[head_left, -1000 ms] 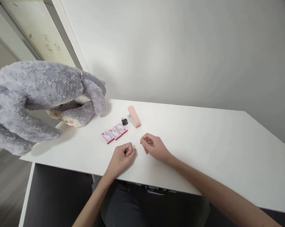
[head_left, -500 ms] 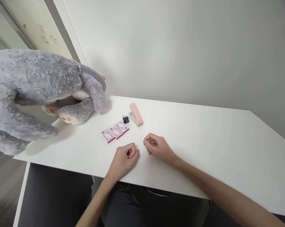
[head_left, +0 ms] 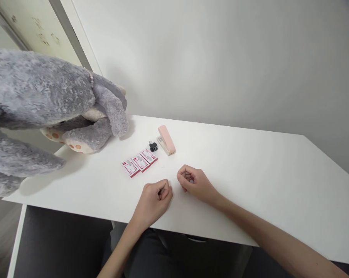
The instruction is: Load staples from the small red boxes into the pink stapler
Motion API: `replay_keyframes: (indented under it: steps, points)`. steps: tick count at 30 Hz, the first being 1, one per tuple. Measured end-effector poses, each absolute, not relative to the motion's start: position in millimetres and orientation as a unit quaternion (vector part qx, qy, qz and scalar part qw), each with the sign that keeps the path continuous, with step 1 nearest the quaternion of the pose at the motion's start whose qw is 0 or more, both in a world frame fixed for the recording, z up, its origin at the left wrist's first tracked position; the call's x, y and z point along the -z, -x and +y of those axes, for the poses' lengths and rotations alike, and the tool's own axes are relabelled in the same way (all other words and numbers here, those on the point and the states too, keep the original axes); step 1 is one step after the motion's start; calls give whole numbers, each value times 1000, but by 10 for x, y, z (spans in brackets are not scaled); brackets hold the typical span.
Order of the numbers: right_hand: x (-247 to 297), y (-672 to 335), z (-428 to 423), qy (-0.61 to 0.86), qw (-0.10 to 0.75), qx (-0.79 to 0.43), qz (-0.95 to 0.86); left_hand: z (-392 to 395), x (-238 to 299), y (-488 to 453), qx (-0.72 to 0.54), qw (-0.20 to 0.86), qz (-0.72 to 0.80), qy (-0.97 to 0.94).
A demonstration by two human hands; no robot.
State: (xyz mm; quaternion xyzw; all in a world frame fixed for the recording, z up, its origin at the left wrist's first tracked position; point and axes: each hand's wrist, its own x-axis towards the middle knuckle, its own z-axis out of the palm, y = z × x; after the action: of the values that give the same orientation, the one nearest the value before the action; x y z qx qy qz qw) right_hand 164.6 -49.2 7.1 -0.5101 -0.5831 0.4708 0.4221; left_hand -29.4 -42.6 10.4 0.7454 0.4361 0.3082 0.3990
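My left hand (head_left: 154,200) rests on the white table (head_left: 249,173) as a loose fist with nothing in it. Beside it, my right hand (head_left: 196,184) also lies curled shut and holds nothing. Just beyond the hands lie three small red-and-white boxes (head_left: 139,162) side by side. Behind them sit a small black object (head_left: 153,146) and a pink stapler (head_left: 166,139). Neither hand touches any of these.
A large grey plush toy (head_left: 47,112) lies over the table's far left corner and hangs past its edge. A plain white wall stands behind the table. A window frame (head_left: 61,27) is at the upper left. Dark trousers show below the near edge.
The view has shifted a little to the right and down, so the plush toy sits further left in the picture. Both hands stay curled in about the same spots on the table.
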Motion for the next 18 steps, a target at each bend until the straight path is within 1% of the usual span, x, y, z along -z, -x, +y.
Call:
replay_keyframes:
  steps: [18]
  points:
    - [-75, -1648, -492, 503, 409, -489, -583, -418, -117, 316, -298, 404, 444, -742]
